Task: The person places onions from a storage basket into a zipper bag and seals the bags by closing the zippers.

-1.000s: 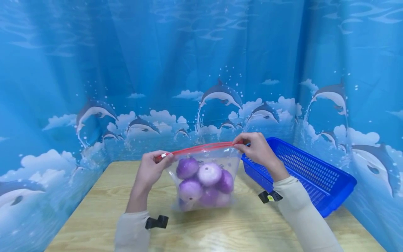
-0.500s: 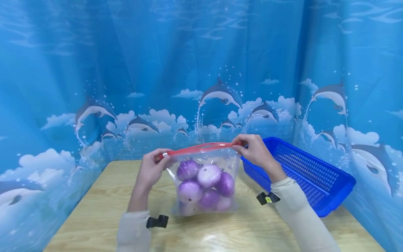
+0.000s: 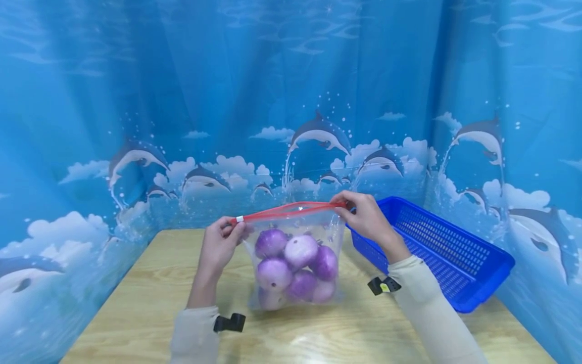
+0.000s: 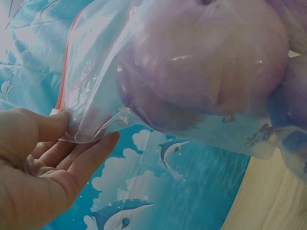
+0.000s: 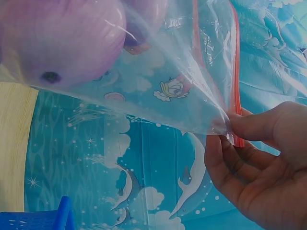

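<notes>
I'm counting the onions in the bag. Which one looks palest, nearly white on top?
The onion in the upper middle of the bag: its top is whitish, while the others around it are plainly purple.

At the centre of the head view a clear bag [image 3: 294,263] has a red zip strip [image 3: 291,211] along its top and small cartoon prints on the plastic. The onions [image 3: 295,270] inside are purple and pale lilac. At right sits a bright blue basket [image 3: 436,247]. The worktop [image 3: 136,313] is light wood grain. The backdrop curtain [image 3: 182,101] is blue with grey dolphins and white clouds.
</notes>
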`<state>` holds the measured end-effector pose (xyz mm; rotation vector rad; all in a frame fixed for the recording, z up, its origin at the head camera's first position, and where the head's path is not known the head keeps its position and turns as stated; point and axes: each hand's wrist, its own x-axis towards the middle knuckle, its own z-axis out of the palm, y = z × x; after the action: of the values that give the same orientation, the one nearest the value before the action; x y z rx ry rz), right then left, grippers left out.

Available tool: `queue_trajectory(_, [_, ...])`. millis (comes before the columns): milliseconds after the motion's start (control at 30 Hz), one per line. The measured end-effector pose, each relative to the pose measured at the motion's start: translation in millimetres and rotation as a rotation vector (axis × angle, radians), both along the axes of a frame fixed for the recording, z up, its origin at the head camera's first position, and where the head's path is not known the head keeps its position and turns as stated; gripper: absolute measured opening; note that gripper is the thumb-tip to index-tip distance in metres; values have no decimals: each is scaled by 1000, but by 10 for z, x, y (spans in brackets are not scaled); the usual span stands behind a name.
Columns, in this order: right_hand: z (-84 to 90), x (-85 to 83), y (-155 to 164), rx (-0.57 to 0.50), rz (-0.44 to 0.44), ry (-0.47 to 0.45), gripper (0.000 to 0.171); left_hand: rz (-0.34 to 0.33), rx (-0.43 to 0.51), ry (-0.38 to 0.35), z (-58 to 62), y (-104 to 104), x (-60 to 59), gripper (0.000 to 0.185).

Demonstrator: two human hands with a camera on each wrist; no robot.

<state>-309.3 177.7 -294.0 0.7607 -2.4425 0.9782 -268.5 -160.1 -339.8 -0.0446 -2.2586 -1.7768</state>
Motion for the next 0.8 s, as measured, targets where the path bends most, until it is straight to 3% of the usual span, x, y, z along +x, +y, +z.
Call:
queue_trajectory(267, [23, 0, -30, 38, 13, 39, 16, -9, 31, 53, -13, 30, -17, 26])
queue_trajectory(500, [183, 58, -162, 111, 60, 210, 18, -17, 38, 54, 12, 47, -12, 31])
queue_trajectory(667, [358, 98, -448, 151, 155, 271, 18, 10, 142, 116, 2, 54, 15, 25])
queue_trajectory(800, [471, 115, -726, 204, 243, 222, 19, 22, 194, 159, -1, 54, 30, 22])
